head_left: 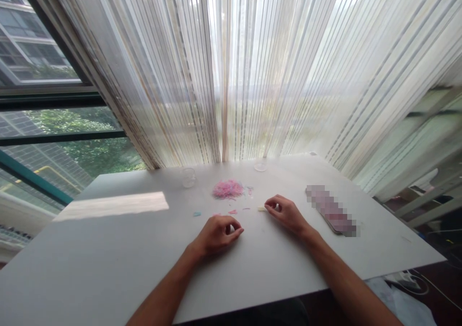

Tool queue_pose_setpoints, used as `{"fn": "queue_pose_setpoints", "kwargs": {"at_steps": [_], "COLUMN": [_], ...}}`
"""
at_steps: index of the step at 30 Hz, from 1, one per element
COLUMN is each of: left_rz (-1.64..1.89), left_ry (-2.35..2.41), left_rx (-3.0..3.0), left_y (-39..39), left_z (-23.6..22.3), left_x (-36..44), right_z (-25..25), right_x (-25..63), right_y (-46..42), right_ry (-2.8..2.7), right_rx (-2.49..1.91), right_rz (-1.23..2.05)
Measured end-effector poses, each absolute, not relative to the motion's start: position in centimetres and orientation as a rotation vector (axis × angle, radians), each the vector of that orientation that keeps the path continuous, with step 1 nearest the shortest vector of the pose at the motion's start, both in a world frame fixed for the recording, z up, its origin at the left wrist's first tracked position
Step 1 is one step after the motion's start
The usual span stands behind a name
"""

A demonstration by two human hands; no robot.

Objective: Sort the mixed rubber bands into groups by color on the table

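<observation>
My left hand [219,234] rests on the white table [119,263], thumb and index finger pressed together in a pinch. Whatever may be between those fingertips is too small to make out. My right hand [288,214] is also closed, its fingertips right beside a small cluster of pale yellow pieces [261,209]. Whether one is pinched there I cannot tell. Beyond both hands lies a loose heap of thin pink and bluish bits [228,189], perhaps small bands. Little groups lie nearer me: blue-green pieces [197,214], reddish-pink pieces [233,212] and a purplish piece [246,208].
A clear cup-like container [188,177] stands at the back left. A clear round lid or dish [260,166] lies near the far edge. To the right is a pinkish, blurred-out flat object [332,210]. Striped sheer curtains [249,76] hang behind the table.
</observation>
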State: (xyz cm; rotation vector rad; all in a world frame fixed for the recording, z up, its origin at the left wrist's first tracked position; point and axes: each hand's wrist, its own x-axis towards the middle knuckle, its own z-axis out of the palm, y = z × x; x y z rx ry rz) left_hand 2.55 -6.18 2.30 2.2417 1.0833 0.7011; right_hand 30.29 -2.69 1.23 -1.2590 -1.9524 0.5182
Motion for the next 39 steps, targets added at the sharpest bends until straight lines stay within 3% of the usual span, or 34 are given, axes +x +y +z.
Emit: {"fn": "queue_pose_setpoints", "kwargs": {"at_steps": [39], "left_rz": [0.682], "left_ry": [1.087], "left_rx": [2.281], "left_y": [-6.2], "left_z": [2.75], "left_x": [2.72], "right_z": [1.12], "right_x": [29.59], "right_y": [-2.59], "right_ry": [-2.182], "right_rx": [-1.177], "right_rz": [0.401]}}
